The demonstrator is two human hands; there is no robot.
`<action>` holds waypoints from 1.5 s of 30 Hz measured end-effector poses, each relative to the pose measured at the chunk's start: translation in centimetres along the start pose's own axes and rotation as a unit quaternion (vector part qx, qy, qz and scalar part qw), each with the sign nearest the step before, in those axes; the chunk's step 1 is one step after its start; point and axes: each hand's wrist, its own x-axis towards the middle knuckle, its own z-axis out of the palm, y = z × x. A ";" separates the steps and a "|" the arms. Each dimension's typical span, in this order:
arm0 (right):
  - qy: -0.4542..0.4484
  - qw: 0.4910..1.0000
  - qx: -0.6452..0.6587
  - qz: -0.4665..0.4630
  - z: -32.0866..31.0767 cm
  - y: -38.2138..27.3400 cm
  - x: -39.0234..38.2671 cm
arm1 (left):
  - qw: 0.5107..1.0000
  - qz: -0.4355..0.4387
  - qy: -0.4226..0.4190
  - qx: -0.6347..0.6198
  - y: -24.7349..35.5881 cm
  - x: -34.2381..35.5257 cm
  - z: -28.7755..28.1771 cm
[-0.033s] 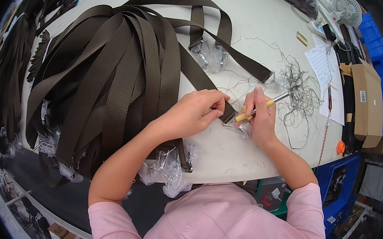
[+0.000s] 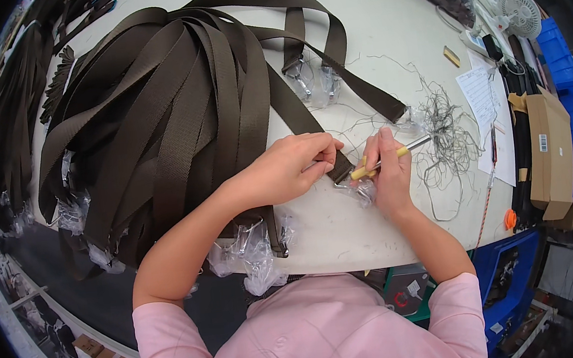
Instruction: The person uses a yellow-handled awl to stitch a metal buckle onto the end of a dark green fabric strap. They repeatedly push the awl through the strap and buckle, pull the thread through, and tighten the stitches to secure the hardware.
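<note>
Strap, head view: I see a dark brown woven webbing strap (image 2: 297, 111) slanting across a white tabletop (image 2: 321, 242), its end and metal buckle (image 2: 340, 182) lying between the two hands.
Left hand: The left hand (image 2: 294, 168) curls its fingers narrow over the strap; from my distant post I cannot tell whether they pinch it.
Right hand: The right hand (image 2: 391, 175) closes on a slim yellow-handled tool with a metal shaft (image 2: 361, 172), the shaft pointing toward a loose tangle of grey thread (image 2: 443, 127).
Front edge: The tabletop's near rim curves past both forearms; crumpled clear plastic wrap (image 2: 258, 252) hangs over it left of centre.
Left bound: A heaped pile of dark brown webbing straps (image 2: 176, 121) crowds the left forearm.
Right bound: White printed paper (image 2: 481, 99) lies beyond the tangle, with an open brown cardboard box (image 2: 550, 151) farther right.
Open room: I find bare white surface between the hands and the front rim, and again between the right forearm and the round orange object (image 2: 510, 219).
Change: Against the earlier frame, I note the tool and right fingers shifted slightly; the pile, tangle and paper match.
</note>
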 end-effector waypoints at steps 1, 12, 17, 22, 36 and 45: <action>-0.003 1.000 -0.019 -0.004 0.1 0.1 0.1 | 1.000 0.004 0.005 -0.009 -0.2 0.0 0.1; 0.002 0.998 -0.054 -0.014 0.5 0.6 0.0 | 0.996 -0.031 0.015 0.084 1.5 0.0 0.4; -0.001 0.999 -0.050 -0.016 0.6 0.8 0.1 | 0.995 -0.028 0.022 0.098 1.7 0.0 0.4; 0.005 0.999 -0.046 -0.014 0.5 0.8 0.1 | 0.994 -0.038 0.023 0.101 1.7 0.0 0.5; 0.003 0.999 -0.038 -0.010 0.8 0.7 0.1 | 0.993 -0.032 0.029 0.107 1.6 0.1 0.6; 0.032 0.999 0.012 -0.013 0.0 0.7 0.7 | 0.977 -0.077 0.177 -0.090 -0.5 0.4 1.8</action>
